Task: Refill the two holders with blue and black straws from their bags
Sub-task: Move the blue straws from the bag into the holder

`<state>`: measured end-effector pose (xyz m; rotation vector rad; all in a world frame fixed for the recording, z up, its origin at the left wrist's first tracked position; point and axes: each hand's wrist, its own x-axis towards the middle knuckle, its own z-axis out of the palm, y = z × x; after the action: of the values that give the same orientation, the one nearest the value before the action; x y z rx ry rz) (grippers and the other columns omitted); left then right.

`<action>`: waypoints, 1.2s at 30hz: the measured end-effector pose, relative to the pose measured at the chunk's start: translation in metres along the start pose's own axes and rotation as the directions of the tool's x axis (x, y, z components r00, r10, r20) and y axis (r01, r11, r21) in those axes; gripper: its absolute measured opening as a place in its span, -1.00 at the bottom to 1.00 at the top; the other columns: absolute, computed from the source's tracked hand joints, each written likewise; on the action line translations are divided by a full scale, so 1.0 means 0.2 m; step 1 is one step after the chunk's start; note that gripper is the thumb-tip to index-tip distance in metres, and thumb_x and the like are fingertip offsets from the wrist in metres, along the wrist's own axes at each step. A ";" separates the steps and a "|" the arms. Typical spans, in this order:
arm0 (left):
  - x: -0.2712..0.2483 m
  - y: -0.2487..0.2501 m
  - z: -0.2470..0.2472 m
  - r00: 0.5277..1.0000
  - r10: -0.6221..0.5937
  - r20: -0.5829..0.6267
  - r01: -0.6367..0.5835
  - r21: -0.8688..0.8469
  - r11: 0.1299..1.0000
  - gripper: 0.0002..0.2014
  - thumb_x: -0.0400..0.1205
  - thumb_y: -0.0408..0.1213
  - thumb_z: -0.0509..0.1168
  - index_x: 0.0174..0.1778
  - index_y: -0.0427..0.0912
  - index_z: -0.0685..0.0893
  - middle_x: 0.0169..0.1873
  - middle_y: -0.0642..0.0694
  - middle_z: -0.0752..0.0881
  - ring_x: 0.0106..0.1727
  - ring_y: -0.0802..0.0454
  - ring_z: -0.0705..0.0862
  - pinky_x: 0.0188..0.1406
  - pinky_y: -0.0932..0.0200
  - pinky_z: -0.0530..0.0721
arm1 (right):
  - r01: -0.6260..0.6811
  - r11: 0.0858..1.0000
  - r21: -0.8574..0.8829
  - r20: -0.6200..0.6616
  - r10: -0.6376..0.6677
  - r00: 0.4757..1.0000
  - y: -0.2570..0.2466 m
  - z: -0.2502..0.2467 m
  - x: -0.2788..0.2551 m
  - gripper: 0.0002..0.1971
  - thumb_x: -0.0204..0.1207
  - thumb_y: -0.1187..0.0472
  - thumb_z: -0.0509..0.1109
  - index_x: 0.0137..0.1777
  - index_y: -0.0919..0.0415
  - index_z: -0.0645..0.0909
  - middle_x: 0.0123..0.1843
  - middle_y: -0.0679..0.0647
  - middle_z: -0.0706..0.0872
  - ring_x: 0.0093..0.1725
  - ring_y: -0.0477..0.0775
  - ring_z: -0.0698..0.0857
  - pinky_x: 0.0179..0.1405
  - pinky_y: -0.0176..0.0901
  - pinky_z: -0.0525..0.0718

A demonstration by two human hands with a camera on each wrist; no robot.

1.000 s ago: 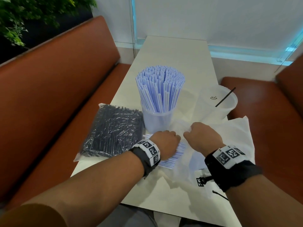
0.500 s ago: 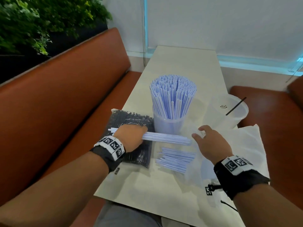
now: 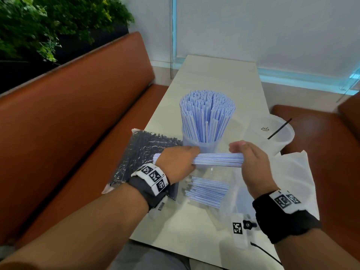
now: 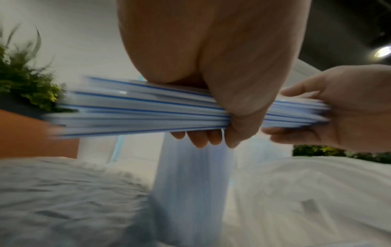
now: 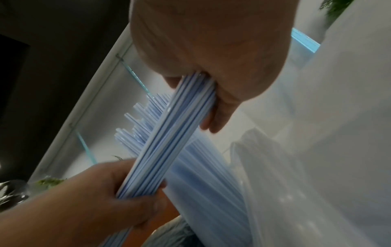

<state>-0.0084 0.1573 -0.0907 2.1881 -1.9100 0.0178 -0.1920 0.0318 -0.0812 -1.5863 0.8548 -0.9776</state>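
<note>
Both mitts clamped on a featherlight, slippery blue straw bundle [image 3: 218, 159], left hand [image 3: 176, 162] mid-bundle at 9 o'clock, right hand [image 3: 251, 162] capping the 3 o'clock end, best squeezed firm near the middle

Soft, even daylight in the head view, edges bowed by the wide lens; both wrist views dimmer, smeared with motion blur.

A level bundle of blue straws [image 3: 218, 159] sits just before the full, upright blue-straw holder [image 3: 202, 143].
</note>
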 end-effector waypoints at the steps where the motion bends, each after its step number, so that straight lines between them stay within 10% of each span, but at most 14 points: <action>1: 0.01 0.05 0.00 1.000 0.015 0.005 -0.015 -0.016 1.000 -0.82 0.59 -0.12 0.31 0.08 -0.01 0.54 -0.15 0.00 0.69 -0.21 -0.09 0.70 -0.37 0.14 0.47 | 0.004 0.999 -0.048 0.064 -0.001 0.998 0.00 0.01 -0.01 -0.69 0.59 0.13 0.26 -0.21 0.17 0.81 -0.18 0.05 0.84 -0.12 -0.02 0.76 0.00 -0.11 0.63; 8: 0.09 0.19 -0.12 0.990 -0.111 -0.082 0.079 -0.318 0.945 -0.85 0.66 -0.20 0.35 0.14 -0.01 0.65 -0.18 0.05 0.69 -0.18 0.00 0.71 -0.23 0.08 0.71 | -0.233 0.922 0.308 0.039 0.233 0.972 -0.02 0.03 0.00 -0.53 0.74 -0.15 0.22 -0.06 0.19 0.79 -0.11 0.10 0.88 0.03 0.07 0.84 -0.03 -0.12 0.76; 12: 0.09 0.25 -0.33 0.864 -0.412 -0.288 -0.125 -0.917 0.379 -0.91 0.60 -0.23 0.48 -0.07 0.06 0.74 -0.23 0.04 0.76 -0.18 0.02 0.77 -0.20 0.16 0.75 | -0.435 0.815 0.383 0.120 0.423 0.898 0.00 0.07 -0.02 -0.47 0.73 -0.22 0.20 0.06 0.26 0.73 -0.10 0.13 0.88 0.05 0.12 0.86 0.03 -0.03 0.75; 17: 0.14 0.31 -0.39 0.767 -0.574 -0.287 -0.428 -0.895 -0.126 -0.82 0.57 -0.49 0.40 -0.12 -0.09 0.67 -0.30 -0.15 0.68 -0.23 -0.10 0.71 -0.01 0.02 0.68 | -0.547 0.676 0.493 0.233 0.503 0.832 -0.03 0.13 -0.04 -0.35 0.72 -0.27 0.18 0.27 0.38 0.66 0.12 0.23 0.85 0.13 0.19 0.83 0.25 0.17 0.74; 23: 0.14 0.29 -0.35 0.775 -0.609 -0.167 -0.407 -0.869 -0.280 -0.83 0.57 -0.50 0.38 -0.11 -0.11 0.64 -0.28 -0.20 0.63 -0.29 -0.13 0.67 -0.12 -0.01 0.71 | -0.558 0.648 0.518 0.130 0.585 0.800 -0.03 0.11 -0.06 -0.56 0.74 -0.12 0.28 0.14 0.32 0.66 0.06 0.17 0.72 0.07 0.18 0.75 0.15 0.10 0.75; 26: 0.14 0.31 -0.33 0.784 -0.605 -0.141 -0.394 -0.866 -0.308 -0.82 0.59 -0.52 0.35 -0.05 -0.13 0.60 -0.31 -0.17 0.63 -0.30 -0.12 0.67 -0.13 -0.03 0.72 | -0.601 0.601 0.528 0.285 0.540 0.791 -0.05 0.11 -0.06 -0.41 0.76 -0.18 0.16 0.31 0.41 0.65 0.30 0.27 0.75 0.25 0.25 0.77 0.34 0.15 0.70; 33: 0.14 0.28 -0.31 0.766 -0.636 -0.093 -0.378 -0.866 -0.328 -0.82 0.63 -0.50 0.35 -0.04 -0.11 0.60 -0.30 -0.18 0.66 -0.28 -0.13 0.69 -0.11 -0.03 0.73 | -0.530 0.759 0.377 0.317 0.432 0.844 -0.12 0.15 -0.06 -0.49 0.76 -0.12 0.23 0.22 0.37 0.73 0.12 0.29 0.83 0.10 0.18 0.81 0.24 0.18 0.77; 36: 0.14 0.26 -0.30 0.743 -0.666 -0.061 -0.360 -0.876 -0.321 -0.81 0.68 -0.52 0.31 -0.04 -0.10 0.59 -0.30 -0.17 0.68 -0.29 -0.10 0.70 -0.12 -0.02 0.75 | -0.229 0.966 0.116 0.305 0.185 0.934 -0.13 0.13 -0.08 -0.75 0.63 -0.07 0.35 0.02 0.04 0.80 -0.01 -0.03 0.85 0.01 -0.08 0.80 0.06 -0.06 0.71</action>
<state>-0.0468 0.1354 -0.0188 0.7750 -0.3481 -0.6196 -0.1731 0.0625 -0.0628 -1.4336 0.7083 -0.6220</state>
